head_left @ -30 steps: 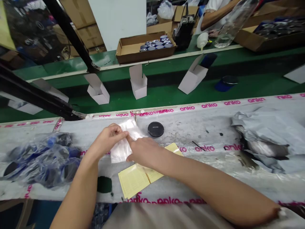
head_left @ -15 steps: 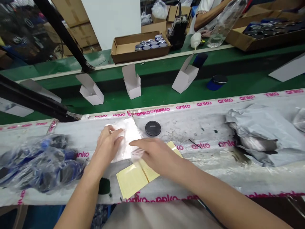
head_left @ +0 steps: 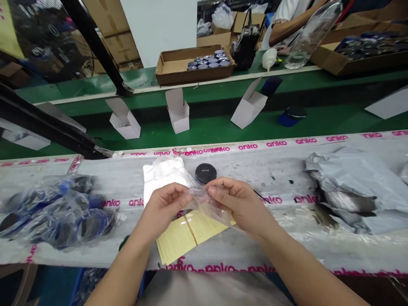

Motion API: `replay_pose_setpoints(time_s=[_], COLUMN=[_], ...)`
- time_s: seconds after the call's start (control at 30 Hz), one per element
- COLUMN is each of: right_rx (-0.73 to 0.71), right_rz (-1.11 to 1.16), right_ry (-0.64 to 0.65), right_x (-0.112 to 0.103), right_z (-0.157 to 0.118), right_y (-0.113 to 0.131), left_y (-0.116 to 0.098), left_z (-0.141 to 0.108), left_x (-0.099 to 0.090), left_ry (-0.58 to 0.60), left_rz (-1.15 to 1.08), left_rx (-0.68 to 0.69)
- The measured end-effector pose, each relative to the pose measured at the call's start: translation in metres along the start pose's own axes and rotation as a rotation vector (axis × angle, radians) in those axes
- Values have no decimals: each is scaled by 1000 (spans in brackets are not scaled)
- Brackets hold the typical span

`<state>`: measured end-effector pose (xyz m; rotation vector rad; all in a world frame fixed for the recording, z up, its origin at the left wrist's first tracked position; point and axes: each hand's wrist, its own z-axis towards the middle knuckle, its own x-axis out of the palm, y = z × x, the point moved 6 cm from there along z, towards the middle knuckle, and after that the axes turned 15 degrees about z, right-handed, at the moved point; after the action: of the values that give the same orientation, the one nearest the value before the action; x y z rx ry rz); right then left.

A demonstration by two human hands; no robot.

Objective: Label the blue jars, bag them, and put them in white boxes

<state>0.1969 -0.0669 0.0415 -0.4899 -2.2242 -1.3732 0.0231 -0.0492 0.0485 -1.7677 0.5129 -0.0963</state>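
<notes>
I had the left hand and the right hand close together above the bench, thumb and fingers of each narrowed into a pinch on a clear plastic bag. The bag hung between them over some yellow paper, and I judged that gripping it from both sides gave better control of such thin, limp film, though I could not tell where its mouth was. Just beyond the left hand lay a flat white stack, probably set there for easy reach. A flat black disc rested on the bench just past the right hand, likewise handy. I saw blue goods in clear wrapping heaped well to the left, seemingly to keep them out from under the arms, and a torn grey bag lying well to the right. Past the bench, white boxes sat on a green surface with top flaps raised, which I took as leaving their insides easy to get at
</notes>
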Motion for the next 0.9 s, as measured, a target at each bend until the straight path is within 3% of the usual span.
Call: replay_pose_setpoints(time_s=[0.17, 0.3, 0.53, 0.77, 0.83, 0.9], right_rx=[-116, -85, -54, -137, -149, -176], right_rz=[-200, -318, -468, -605, -579, -520], right_ry=[-84, -58, 22, 105, 84, 38], right_x=[-7, -3, 11, 29, 29, 29], right_z=[-7, -10, -3, 4, 6, 7], right_y=[8, 10, 10, 16, 15, 13], left_y=[1, 3, -3, -7, -18, -37], left_z=[1, 0, 2, 4, -2, -21], left_x=[-2, -2, -5, -26, -40, -60], left_ry=[3, 61, 131, 137, -29, -407], left_rz=[-215, -143, -35, 195, 309, 429], left_rx=[-88, -149, -127, -90, -24, 97])
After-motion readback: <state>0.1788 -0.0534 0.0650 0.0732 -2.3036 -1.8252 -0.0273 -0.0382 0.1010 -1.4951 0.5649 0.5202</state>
